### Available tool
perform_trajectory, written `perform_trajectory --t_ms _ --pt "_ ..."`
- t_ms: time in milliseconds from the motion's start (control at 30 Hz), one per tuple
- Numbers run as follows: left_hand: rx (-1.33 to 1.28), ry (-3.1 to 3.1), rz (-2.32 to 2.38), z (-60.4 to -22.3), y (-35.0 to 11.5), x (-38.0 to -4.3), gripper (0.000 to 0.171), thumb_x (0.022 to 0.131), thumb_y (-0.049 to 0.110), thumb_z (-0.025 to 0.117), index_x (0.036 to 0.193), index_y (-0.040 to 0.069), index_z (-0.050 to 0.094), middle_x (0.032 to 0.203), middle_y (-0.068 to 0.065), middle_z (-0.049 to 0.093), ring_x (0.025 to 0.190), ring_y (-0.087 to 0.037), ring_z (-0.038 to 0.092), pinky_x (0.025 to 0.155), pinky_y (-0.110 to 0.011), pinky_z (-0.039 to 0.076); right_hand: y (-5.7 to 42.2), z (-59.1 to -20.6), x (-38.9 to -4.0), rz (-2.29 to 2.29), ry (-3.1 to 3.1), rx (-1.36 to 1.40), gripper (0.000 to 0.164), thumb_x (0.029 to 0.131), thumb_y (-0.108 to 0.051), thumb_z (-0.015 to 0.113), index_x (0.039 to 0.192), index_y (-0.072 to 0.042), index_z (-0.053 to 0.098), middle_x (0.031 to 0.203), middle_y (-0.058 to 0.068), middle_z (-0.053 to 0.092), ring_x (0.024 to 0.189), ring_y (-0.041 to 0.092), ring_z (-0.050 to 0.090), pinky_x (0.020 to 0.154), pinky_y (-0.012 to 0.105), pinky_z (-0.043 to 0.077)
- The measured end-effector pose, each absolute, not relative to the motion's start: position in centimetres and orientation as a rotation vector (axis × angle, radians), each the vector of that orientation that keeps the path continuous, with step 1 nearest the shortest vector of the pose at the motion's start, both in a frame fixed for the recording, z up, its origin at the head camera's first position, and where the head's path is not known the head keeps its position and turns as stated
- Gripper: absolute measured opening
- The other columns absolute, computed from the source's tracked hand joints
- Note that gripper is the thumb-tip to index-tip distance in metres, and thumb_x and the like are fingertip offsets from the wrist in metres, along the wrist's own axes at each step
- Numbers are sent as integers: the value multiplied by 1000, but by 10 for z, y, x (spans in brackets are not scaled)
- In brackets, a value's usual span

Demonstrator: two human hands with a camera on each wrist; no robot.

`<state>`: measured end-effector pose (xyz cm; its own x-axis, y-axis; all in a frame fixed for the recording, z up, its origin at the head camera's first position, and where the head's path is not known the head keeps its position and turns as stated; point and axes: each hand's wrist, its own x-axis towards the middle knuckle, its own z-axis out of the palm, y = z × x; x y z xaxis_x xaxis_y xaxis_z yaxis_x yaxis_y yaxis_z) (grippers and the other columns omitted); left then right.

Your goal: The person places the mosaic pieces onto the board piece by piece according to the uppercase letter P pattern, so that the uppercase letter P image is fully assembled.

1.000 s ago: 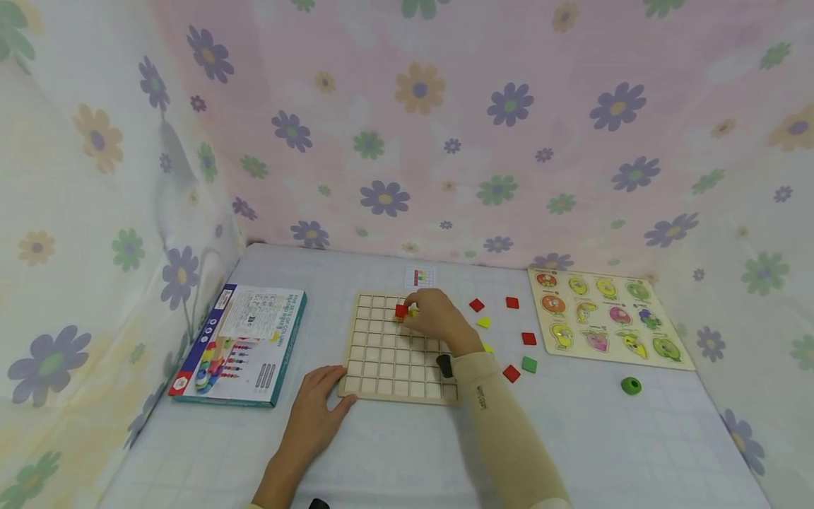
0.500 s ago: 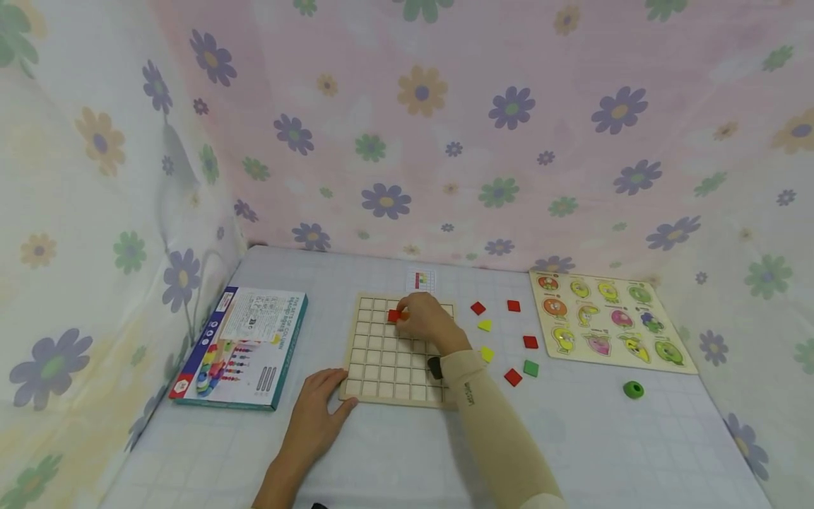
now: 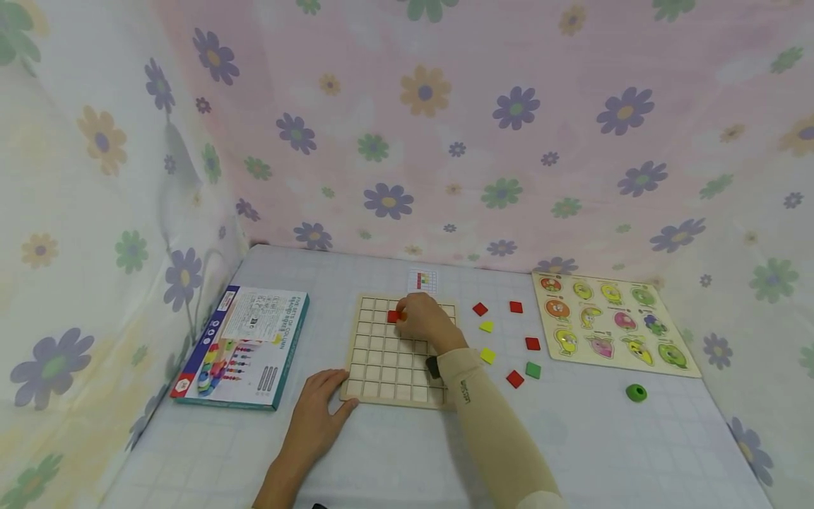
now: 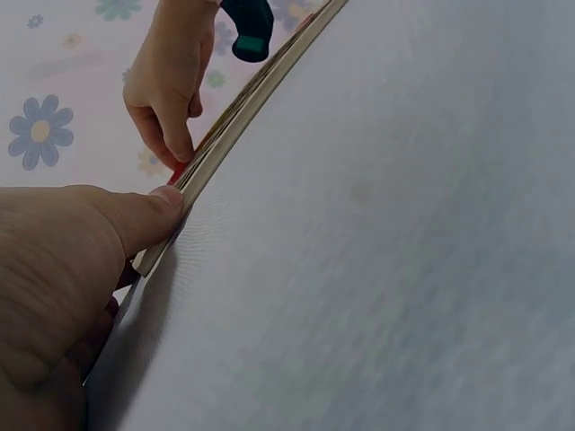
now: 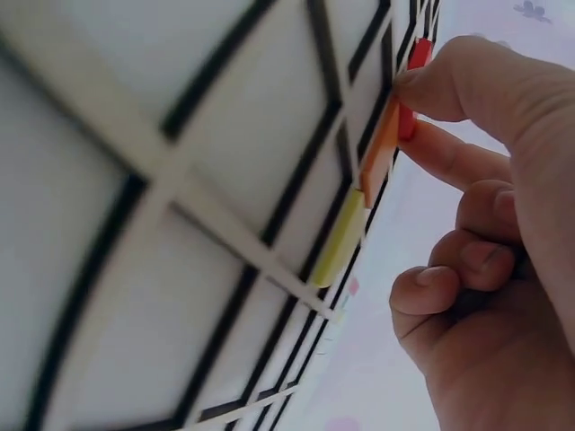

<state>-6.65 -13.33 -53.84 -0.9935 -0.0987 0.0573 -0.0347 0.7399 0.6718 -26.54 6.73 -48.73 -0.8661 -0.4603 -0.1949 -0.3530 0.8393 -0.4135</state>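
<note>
In the head view, a wooden grid board point(image 3: 386, 373) lies on the table, with my left hand point(image 3: 318, 403) at its near left corner. The thumb point(image 4: 148, 214) touches the near edge in the left wrist view, and the other fingers lie by the left side. Over the far part of the board, my right hand point(image 3: 425, 318) holds a red square tile point(image 3: 393, 317) between thumb and index finger; its other fingers are curled. An orange tile point(image 5: 381, 154) and a yellow tile point(image 5: 341, 238) sit in the grid beside it, mostly hidden from the head view.
A small pattern card point(image 3: 422, 281) lies behind the board. To the right are loose red point(image 3: 516, 307), yellow point(image 3: 487, 355) and green tiles point(image 3: 533, 370), a fruit puzzle board point(image 3: 610, 346) and a green bead point(image 3: 636, 393). A boxed toy point(image 3: 254, 346) lies left.
My right hand has shifted slightly left with the red tile over the grid, then stayed nearly still. The left hand has kept its place at the board's corner.
</note>
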Motion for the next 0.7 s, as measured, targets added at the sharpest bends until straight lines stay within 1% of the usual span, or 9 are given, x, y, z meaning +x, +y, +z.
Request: perform_trajectory --t_ms 100,267,567,700 --pt "103 -2838 -1092 -539 -134 -66 57 85 26 84 135 10 65 138 -6 61 138 -27 50 118 -47 45 65 -486 -266 -520 2733 -641 27 94 -16 69 118 -7 74 116 9 73 101 23 67 87 39 60" --pt "101 -2837 -1099 -539 -134 -66 56 85 26 84 135 10 65 138 -6 61 137 -27 50 118 -47 46 61 -484 -267 -516 2723 -635 22 96 -14 66 114 -7 76 113 8 75 100 24 69 86 39 61" --pt "116 -2846 -1104 -539 -134 -66 56 85 25 84 136 10 64 138 -7 60 137 -28 50 118 -47 46 61 -481 -263 -524 2712 -614 25 98 -15 65 120 -6 75 120 10 74 113 27 68 96 41 60" --pt "111 -2832 -1107 -539 -133 -66 56 85 25 84 135 10 65 137 -7 60 136 -28 51 117 -47 47 62 -484 -263 -527 2732 -629 25 99 -17 67 120 -7 75 121 10 74 114 28 68 97 42 60"
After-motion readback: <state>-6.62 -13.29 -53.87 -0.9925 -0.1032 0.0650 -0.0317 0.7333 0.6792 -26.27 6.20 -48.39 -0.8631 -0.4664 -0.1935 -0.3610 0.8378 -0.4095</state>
